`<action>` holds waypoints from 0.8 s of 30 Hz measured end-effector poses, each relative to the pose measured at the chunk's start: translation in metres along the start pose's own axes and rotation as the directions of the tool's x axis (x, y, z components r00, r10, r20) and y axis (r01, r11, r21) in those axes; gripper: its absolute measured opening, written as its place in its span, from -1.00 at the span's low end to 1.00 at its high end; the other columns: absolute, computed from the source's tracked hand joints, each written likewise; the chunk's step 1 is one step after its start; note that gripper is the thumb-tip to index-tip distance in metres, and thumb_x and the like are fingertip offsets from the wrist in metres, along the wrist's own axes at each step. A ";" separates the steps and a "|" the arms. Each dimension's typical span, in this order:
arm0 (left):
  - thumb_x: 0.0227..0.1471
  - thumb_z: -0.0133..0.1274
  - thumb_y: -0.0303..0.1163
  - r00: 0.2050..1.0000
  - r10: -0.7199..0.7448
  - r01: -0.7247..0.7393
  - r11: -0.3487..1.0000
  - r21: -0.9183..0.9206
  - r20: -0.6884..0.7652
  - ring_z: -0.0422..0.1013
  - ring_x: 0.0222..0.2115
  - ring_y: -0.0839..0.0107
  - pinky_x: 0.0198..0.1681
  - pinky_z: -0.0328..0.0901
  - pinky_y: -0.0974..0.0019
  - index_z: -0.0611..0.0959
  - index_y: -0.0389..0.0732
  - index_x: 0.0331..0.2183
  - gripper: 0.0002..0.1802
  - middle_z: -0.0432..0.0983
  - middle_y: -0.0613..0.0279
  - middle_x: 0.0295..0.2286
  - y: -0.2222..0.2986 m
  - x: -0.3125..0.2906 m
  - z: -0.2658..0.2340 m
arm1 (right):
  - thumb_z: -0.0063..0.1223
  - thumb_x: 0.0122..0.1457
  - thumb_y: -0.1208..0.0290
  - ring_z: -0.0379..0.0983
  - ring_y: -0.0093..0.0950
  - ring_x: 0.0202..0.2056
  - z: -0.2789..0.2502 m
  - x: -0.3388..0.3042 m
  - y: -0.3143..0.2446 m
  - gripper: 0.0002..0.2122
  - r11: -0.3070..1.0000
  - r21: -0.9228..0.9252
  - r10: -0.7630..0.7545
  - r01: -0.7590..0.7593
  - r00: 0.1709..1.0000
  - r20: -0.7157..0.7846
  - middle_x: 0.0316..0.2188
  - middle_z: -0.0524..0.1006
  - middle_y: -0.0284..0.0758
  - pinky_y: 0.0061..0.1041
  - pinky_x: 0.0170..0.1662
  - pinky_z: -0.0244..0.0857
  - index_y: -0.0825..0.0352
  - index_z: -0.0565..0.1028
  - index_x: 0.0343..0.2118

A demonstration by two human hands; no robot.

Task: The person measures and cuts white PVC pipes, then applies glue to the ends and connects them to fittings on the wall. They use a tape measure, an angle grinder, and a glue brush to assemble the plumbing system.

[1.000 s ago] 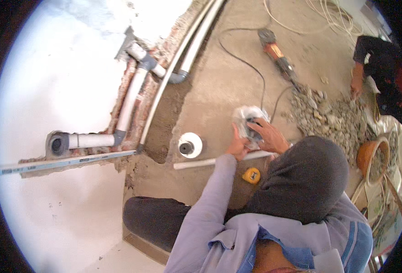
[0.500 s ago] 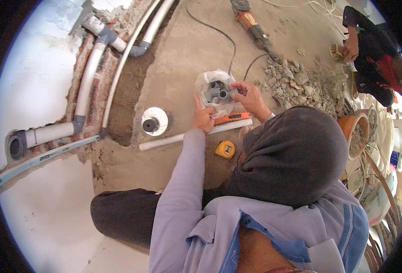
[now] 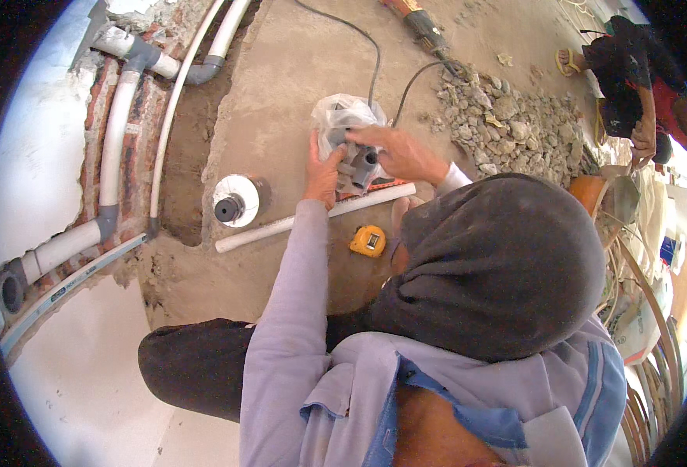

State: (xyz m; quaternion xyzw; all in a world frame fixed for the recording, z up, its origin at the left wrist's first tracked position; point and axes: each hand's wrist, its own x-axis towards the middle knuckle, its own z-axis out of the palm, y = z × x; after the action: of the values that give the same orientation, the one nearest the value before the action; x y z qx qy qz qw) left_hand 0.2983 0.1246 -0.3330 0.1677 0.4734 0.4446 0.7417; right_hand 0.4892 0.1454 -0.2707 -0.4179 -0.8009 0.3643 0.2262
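Note:
A clear plastic bag (image 3: 332, 117) of grey pipe fittings (image 3: 367, 158) rests on the floor in front of me. My left hand (image 3: 324, 173) grips the bag's left side, with the thumb against the fittings. Over the bag's mouth reaches my right hand (image 3: 399, 152), its fingers stretched out across the fittings and thumb apart, slightly blurred. Part of the bag's contents is hidden under those fingers. A white pipe (image 3: 281, 228) lies just nearer to me, and an orange tool (image 3: 389, 184) shows partly beneath the bag. Nearer still sits a yellow tape measure (image 3: 368, 241).
Left of the bag stands a white round piece (image 3: 244, 191) with a dark grey fitting. White pipes with grey elbows (image 3: 114, 148) run along the broken wall beside a trench. Rubble (image 3: 507, 117) and a corded power tool (image 3: 425, 31) lie beyond. Another person (image 3: 631, 78) is at the right.
My right hand has moved from the bag's right edge to across its mouth. A grey fitting held at its fingertips before no longer shows there. The whole view has shifted slightly.

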 end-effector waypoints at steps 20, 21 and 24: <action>-0.33 0.11 -0.56 0.961 0.269 -0.261 0.794 0.548 0.068 0.35 0.01 0.16 0.09 0.24 0.24 0.25 -0.28 0.20 -0.07 0.36 -0.05 0.01 0.002 0.006 0.006 | 0.12 -0.04 0.35 0.27 -0.06 0.14 0.002 0.020 0.053 -0.29 0.967 -0.034 0.237 -0.254 0.939 -0.250 0.10 0.34 0.04 -0.26 0.22 0.13 0.42 0.15 0.22; -0.32 0.11 -0.54 0.968 0.243 -0.232 0.784 0.575 0.060 0.33 0.03 0.15 0.10 0.22 0.23 0.26 -0.28 0.19 -0.08 0.35 -0.07 0.03 0.004 0.003 0.005 | 0.13 -0.04 0.38 0.27 -0.07 0.14 -0.002 0.014 0.056 -0.29 0.964 0.049 0.264 -0.260 0.937 -0.228 0.10 0.34 0.04 -0.27 0.22 0.12 0.40 0.16 0.22; -0.28 0.14 -0.48 0.963 0.260 -0.234 0.696 0.679 0.066 0.30 0.06 0.11 0.13 0.19 0.19 0.30 -0.29 0.17 -0.13 0.33 -0.12 0.03 0.020 0.002 0.003 | 0.18 -0.04 0.42 0.27 -0.12 0.15 -0.008 0.008 0.054 -0.28 0.941 0.165 0.326 -0.296 0.924 -0.200 0.11 0.34 0.02 -0.30 0.22 0.12 0.36 0.16 0.23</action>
State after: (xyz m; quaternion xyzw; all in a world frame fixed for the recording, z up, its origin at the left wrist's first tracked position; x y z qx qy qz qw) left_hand 0.2919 0.1378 -0.3194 0.4817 0.5892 0.3383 0.5535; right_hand 0.5173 0.1758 -0.3072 -0.5625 -0.6679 0.3979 0.2814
